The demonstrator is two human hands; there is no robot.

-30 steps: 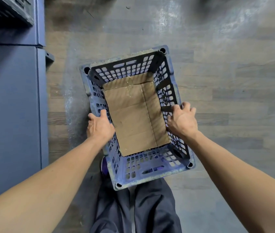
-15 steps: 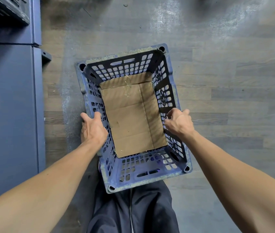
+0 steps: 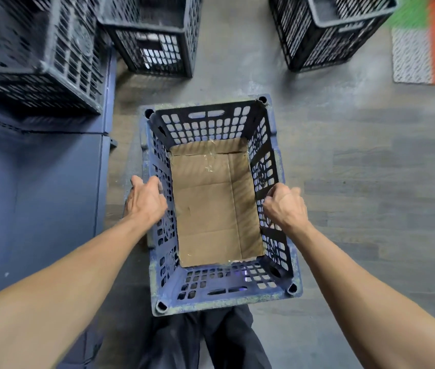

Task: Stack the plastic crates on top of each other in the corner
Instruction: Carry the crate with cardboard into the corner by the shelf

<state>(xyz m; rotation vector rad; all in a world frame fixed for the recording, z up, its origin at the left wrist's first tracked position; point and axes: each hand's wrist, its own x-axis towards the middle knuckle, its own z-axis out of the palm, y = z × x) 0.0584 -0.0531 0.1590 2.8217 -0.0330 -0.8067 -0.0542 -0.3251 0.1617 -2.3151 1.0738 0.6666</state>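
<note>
**Blue crate held by both long rims, open side up**

Left hand [image 3: 145,201]: fingers bent and close together, hooked over the top rim of the left long wall of the blue crate [image 3: 212,123]. The fingertips point away from the person. Whether the thumb is inside or outside the wall cannot be told.

Right hand [image 3: 285,206]: fingers curled tight into a fist around the rim of the right long wall, knuckles up. The grip sits about opposite the left hand, near the middle of the wall's length.

Crate: open top faces up towards the camera. Its long axis runs straight away from the person, with the short ends near and far. The near end covers the top of the dark trousers [image 3: 211,339]. A sheet of cardboard [image 3: 211,206] lies flat across the bottom.

Surroundings: the wooden floor [image 3: 370,182] is beneath. A blue cabinet [image 3: 38,195] stands just left of the crate, with a black crate [image 3: 38,49] on top. Two more black crates [image 3: 155,35] [image 3: 325,30] stand on the floor beyond, well apart from each other. A coloured mat [image 3: 429,41] lies far right.
</note>
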